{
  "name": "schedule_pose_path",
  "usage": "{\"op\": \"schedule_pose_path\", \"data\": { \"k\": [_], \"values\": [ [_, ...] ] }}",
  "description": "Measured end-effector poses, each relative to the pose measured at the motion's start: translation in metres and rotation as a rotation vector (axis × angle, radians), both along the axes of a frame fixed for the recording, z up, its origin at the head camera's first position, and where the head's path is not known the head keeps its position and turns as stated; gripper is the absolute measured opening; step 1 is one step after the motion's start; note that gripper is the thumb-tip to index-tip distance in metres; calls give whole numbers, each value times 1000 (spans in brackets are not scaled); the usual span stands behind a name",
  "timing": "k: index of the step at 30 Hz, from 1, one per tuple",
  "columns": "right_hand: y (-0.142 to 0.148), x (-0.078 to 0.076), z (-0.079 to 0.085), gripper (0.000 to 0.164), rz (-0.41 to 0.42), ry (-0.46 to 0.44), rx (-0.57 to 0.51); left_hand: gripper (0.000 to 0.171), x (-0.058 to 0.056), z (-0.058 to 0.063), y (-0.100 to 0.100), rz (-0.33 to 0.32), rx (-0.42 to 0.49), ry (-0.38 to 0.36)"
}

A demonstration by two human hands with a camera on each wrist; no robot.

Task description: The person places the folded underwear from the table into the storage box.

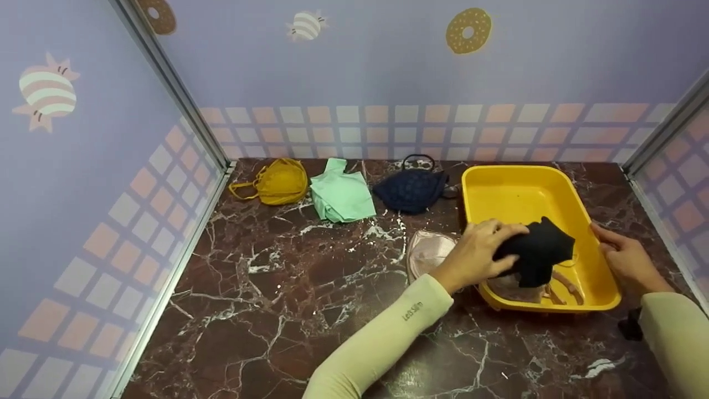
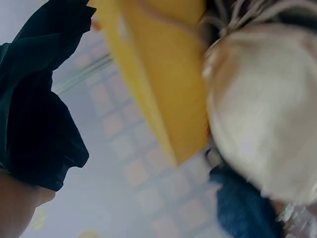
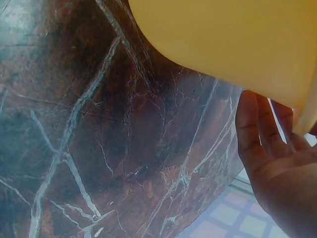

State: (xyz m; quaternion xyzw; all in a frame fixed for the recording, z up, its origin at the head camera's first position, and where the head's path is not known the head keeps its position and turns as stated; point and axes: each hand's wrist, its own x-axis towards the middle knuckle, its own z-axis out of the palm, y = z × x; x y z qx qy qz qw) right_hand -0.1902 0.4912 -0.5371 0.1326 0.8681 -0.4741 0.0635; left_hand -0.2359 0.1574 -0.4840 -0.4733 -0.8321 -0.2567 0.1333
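My left hand (image 1: 475,254) grips a folded black cloth garment (image 1: 537,252) above the near-left part of a yellow plastic bin (image 1: 515,188). In the left wrist view the black garment (image 2: 37,104) hangs in loose folds beside the thumb. On the right side, my right hand (image 1: 631,259) holds the bin's rim, with fingers (image 3: 250,119) under it in the right wrist view. Below the black garment, a pinkish-beige piece with straps (image 1: 568,288) lies in the bin, partly hidden. Left of the bin lies a beige bra (image 1: 429,252), partly covered by my left hand.
Along the back of the marbled table (image 1: 266,310) lie a mustard-yellow bra (image 1: 282,182), a folded mint-green cloth garment (image 1: 342,194) and a navy bra (image 1: 412,189). Patterned panels (image 1: 376,66) enclose the back and both sides.
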Motion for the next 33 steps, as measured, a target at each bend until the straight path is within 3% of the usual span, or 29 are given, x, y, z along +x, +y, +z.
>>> {"op": "schedule_pose_path", "data": {
  "k": [7, 15, 22, 33],
  "values": [
    [-8, -3, -2, 50, 6, -3, -30, 52, -2, -33, 14, 110, -187, -69],
    [-8, -6, 0, 50, 25, 32, 58, 41, 0, -40, 15, 144, -350, -202],
    [-6, -7, 1, 50, 22, 34, 108, 43, -4, -36, 6, 127, -305, -234],
    [0, -1, 2, 49, 32, 27, 139, 50, -26, -26, -23, 173, -150, -197]
  ]
}}
